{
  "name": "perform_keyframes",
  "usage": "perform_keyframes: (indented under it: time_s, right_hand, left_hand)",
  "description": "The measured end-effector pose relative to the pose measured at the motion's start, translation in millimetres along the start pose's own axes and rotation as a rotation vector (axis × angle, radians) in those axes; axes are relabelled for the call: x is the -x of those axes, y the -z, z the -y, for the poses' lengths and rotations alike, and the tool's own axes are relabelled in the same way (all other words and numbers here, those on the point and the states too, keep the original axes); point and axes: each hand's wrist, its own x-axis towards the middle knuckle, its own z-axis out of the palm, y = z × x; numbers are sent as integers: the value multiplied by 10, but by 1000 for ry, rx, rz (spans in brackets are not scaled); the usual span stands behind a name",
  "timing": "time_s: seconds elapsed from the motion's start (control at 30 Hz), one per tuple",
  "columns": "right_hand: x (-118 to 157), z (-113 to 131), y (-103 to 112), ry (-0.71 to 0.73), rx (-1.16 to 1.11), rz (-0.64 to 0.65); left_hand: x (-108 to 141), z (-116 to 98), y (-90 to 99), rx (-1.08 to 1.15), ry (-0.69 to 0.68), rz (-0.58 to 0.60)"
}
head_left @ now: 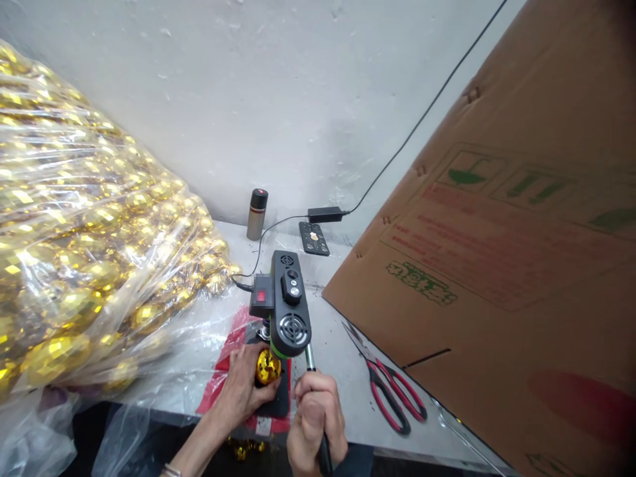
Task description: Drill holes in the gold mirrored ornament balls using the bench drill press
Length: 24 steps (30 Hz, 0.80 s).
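Note:
A small black bench machine [291, 298] with round vents and a side lever stands on a red plastic sheet [218, 377]. Beneath its front end, my left hand [243, 382] grips a shiny gold faceted ball [269, 366] between thumb and fingers. The ball rests over the machine's black base [278, 397]. My right hand [316, 417] is closed round the lever handle [325, 457], which slopes down toward me from the machine's right side. The machine's head hides the top of the ball, so I cannot tell whether it touches the machine there.
Clear bags of gold balls [99, 265] pile up on the left. A large cardboard box [497, 265] leans at the right, beside red-and-black scissors [392, 391]. Behind the machine are a bottle [256, 215], a phone [314, 238] and a power adapter [325, 214] with its cord.

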Motion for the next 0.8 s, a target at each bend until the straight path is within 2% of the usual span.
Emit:
perform_keyframes:
  time_s: [0.8]
  right_hand:
    - [55,-45,-46,-5,-6,-38]
  left_hand:
    - [2,57,-84,13,-35,-40]
